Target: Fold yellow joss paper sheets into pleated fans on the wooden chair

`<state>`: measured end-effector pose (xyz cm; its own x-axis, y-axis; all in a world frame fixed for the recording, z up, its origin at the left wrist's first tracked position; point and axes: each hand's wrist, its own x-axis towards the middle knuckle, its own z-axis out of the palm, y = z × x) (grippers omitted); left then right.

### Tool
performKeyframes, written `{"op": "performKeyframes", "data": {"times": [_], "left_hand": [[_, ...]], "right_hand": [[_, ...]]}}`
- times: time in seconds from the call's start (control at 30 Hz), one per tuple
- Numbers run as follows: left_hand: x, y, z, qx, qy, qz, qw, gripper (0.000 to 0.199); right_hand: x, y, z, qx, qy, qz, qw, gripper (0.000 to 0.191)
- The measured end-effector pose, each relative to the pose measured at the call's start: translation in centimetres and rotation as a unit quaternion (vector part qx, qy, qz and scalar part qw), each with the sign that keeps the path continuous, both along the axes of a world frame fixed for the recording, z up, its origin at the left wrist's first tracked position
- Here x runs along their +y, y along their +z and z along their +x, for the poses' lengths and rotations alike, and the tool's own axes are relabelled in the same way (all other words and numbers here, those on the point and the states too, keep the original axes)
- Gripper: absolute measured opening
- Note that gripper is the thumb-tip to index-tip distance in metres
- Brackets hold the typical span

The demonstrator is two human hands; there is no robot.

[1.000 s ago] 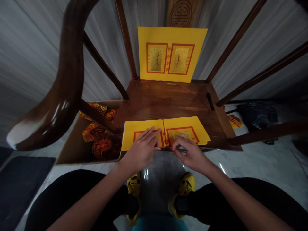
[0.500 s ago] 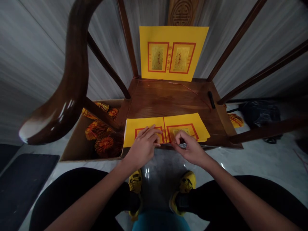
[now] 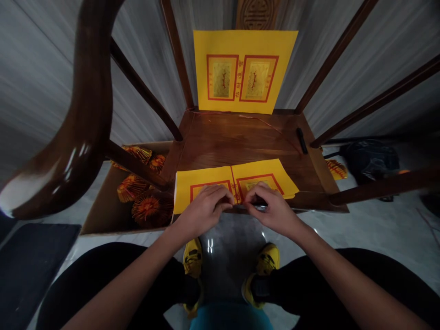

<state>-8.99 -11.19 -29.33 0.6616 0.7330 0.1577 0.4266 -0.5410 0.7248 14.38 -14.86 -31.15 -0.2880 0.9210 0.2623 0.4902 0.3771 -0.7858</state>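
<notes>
A stack of yellow joss paper (image 3: 202,176) with red frames and gold patches lies at the seat's front edge. Down its middle runs a thin red string (image 3: 231,172). My left hand (image 3: 206,208) is closed in a pinch left of the string, at the near edge. On the other side, my right hand (image 3: 271,206) pinches close to the same spot. Both seem to grip the string's ends, which are too fine to see clearly. Something small and shiny (image 3: 261,207) shows beneath my right fingers. Another yellow joss paper sheet (image 3: 220,41) leans upright against the chair back.
The wooden seat (image 3: 237,144) carries a loose pinkish string (image 3: 256,119) and a black marker-like object (image 3: 301,140). A curved armrest (image 3: 91,105) rises at left. Below it, a cardboard box (image 3: 103,206) holds several red-and-gold folded paper pieces (image 3: 147,207). A dark bag (image 3: 369,160) lies right.
My left fingers have drawn from a spread position over the paper into a pinch near the string. My right hand stays about in place. The view has shifted slightly.
</notes>
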Motion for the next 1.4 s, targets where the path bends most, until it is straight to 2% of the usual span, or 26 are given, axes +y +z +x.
{"op": "performKeyframes", "data": {"times": [0.13,0.23,0.33,0.43,0.53,0.63,0.77,0.87,0.97,1.4], "left_hand": [[-0.1,0.0,0.0,-0.023,0.004,-0.022,0.999,0.012],[-0.3,-0.2,0.3,-0.072,0.017,-0.098,0.992,0.005],[-0.4,-0.3,0.9,-0.147,0.018,-0.193,0.97,0.011],[-0.3,-0.4,1.7,-0.2,0.003,-0.251,0.947,0.012],[0.0,-0.5,2.1,-0.22,-0.004,-0.293,0.93,0.01],[0.2,-0.8,2.3,-0.214,-0.021,-0.317,0.924,0.012],[0.2,-1.1,2.5,-0.181,-0.028,-0.304,0.935,0.017],[0.3,-1.0,2.7,-0.111,-0.032,-0.248,0.962,0.021],[0.3,-0.9,2.6,-0.071,-0.026,-0.208,0.975,0.023],[0.0,-1.0,2.1,-0.066,0.029,-0.208,0.976,0.026]], "right_hand": [[-0.2,0.1,0.4,-0.008,-0.011,0.022,1.0,0.013],[-0.3,-0.1,0.6,-0.003,-0.02,0.015,1.0,0.009],[-0.1,-0.3,0.4,0.016,-0.026,-0.015,0.999,0.006],[0.2,-0.3,0.1,0.086,-0.03,-0.071,0.993,0.004],[0.5,-0.4,-0.1,0.152,-0.038,-0.124,0.98,0.008],[0.7,-0.6,-0.4,0.166,-0.049,-0.141,0.975,0.014],[0.9,-0.9,-0.6,0.159,-0.064,-0.129,0.977,0.018],[1.0,-1.1,-0.5,0.158,-0.07,-0.114,0.978,0.02],[1.1,-1.3,-0.3,0.15,-0.074,-0.115,0.979,0.021],[0.8,-0.6,-0.2,0.048,-0.069,-0.116,0.99,0.023]]}}
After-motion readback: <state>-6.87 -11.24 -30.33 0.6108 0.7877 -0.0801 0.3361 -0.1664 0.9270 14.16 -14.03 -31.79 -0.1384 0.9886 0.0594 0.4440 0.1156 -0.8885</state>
